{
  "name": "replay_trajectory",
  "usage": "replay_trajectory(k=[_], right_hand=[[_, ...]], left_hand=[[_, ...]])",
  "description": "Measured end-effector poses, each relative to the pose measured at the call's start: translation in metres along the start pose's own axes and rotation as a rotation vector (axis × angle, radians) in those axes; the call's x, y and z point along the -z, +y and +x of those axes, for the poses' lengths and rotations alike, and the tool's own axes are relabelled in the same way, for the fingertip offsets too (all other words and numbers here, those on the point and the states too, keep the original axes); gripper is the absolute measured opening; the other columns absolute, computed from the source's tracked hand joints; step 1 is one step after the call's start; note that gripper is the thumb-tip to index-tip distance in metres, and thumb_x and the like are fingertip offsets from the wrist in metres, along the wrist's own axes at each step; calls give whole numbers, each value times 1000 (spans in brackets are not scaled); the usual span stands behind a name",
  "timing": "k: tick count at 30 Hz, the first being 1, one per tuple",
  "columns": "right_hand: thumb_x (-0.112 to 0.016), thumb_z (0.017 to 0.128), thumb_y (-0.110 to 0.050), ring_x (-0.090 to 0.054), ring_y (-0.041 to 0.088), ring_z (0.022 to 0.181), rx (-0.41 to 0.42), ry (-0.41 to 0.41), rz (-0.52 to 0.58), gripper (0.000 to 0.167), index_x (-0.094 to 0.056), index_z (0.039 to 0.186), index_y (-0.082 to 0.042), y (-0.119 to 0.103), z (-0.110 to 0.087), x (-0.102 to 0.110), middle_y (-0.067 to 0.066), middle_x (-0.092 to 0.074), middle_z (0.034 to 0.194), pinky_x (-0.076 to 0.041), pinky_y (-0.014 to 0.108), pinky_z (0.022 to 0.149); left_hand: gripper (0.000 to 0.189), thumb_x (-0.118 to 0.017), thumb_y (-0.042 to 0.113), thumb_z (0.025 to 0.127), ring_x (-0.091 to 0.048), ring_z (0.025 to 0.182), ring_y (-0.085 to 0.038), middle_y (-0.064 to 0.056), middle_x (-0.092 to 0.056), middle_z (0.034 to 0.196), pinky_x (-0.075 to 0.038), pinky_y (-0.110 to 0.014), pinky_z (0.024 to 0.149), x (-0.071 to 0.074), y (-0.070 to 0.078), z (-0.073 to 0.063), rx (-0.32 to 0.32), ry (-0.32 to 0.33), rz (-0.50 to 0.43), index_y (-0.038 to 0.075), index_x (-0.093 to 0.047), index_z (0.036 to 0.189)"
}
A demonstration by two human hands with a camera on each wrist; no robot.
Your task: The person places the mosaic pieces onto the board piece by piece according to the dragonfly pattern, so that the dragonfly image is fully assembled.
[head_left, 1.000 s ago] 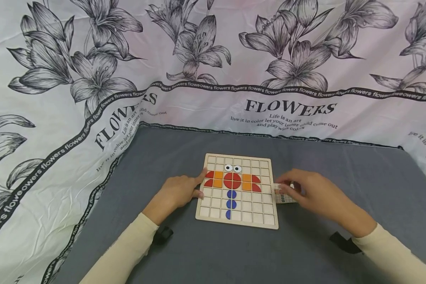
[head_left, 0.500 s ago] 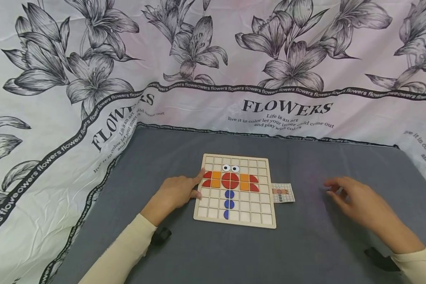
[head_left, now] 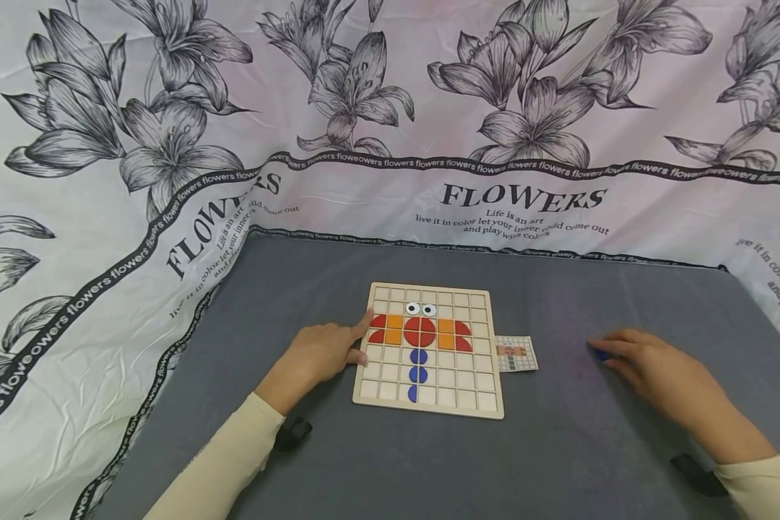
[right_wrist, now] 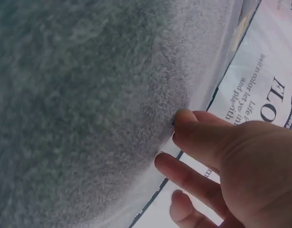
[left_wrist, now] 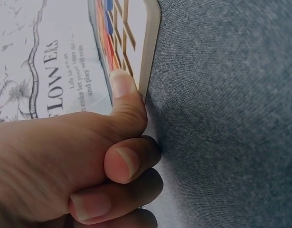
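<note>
A square wooden grid board lies on the grey cloth. Set in it are two eye pieces, a red circle of quarter pieces, orange squares, red quarter pieces at both sides and a column of blue half-circle pieces. My left hand holds the board's left edge, index finger and thumb apart. In the left wrist view the thumb lies over the rim, other fingers curled. Right of the board, my right hand pinches a small blue piece, mostly hidden by the fingers.
A small pattern card with a printed grid figure lies against the board's right side. Grey cloth covers the table. A white flower-printed curtain stands behind and at the left. Black straps show near both wrists.
My right hand has left the card beside the board, moved right, and now pinches a blue piece. The left hand keeps its place on the board's edge.
</note>
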State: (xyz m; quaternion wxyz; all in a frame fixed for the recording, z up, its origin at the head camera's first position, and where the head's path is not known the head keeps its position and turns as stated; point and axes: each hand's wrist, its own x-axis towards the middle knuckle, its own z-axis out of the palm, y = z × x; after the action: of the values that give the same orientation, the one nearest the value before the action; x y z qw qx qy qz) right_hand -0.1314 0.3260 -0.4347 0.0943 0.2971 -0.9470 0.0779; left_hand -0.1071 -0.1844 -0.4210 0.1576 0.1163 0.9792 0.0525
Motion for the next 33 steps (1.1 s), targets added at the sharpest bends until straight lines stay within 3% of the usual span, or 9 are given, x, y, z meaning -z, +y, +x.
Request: replay_trajectory(k=[3,8,13,19,24,30,33], right_hand=[[-88,80,0,-70,40,108,-2,-2,-18,43,-80,121,-12,-1,0,-1,12,-71,124,-56,60,71],[-89,81,-3,-73,36,96,-32,50,-5,34,-79,112,-12,0,1,-1,7,-72,111,-55,56,65],[-91,81,-7,-72,34,91,-92,43,21,28,-74,103,-11,5,2,-2,7,-71,101,-55,57,68],[-95,73,-6,-61,15,71,-55,75,13,32,-67,87,-16,13,0,-2,-5,-61,85,-49,42,61],[-95,67,0,-56,10,66,-26,117,5,35,-68,80,-17,13,-2,-1,-7,-58,79,-47,39,58],[-92,76,0,-44,-6,62,-58,90,70,27,-71,84,-16,3,3,3,-14,-59,71,-41,28,54],[-90,77,1,-44,-8,63,-25,111,114,26,-75,93,-13,-9,10,6,-17,-58,71,-40,25,55]], left_hand=[[81,-69,48,99,-62,82,-21,-15,-76,110,-49,-40,65,-1,0,-1,-4,10,-5,28,-32,169],[81,-69,48,99,-61,80,-21,-14,-76,103,-49,-41,66,0,-1,-2,-3,6,-10,28,-31,169],[82,-69,48,99,-62,83,-22,-15,-76,109,-50,-42,68,-2,-1,-2,-7,13,-11,27,-32,169],[82,-70,47,99,-64,84,-22,-15,-76,109,-50,-41,67,-3,-1,-1,-13,11,-17,27,-32,169],[82,-70,46,99,-63,82,-22,-15,-75,101,-50,-42,68,-1,-1,-1,-20,12,-21,26,-32,169],[82,-70,46,99,-62,82,-22,-16,-76,108,-49,-40,67,1,-1,-2,-17,7,-23,26,-33,169],[81,-70,46,99,-60,79,-22,-15,-76,104,-47,-39,65,1,-1,-2,-18,6,-19,25,-33,168]])
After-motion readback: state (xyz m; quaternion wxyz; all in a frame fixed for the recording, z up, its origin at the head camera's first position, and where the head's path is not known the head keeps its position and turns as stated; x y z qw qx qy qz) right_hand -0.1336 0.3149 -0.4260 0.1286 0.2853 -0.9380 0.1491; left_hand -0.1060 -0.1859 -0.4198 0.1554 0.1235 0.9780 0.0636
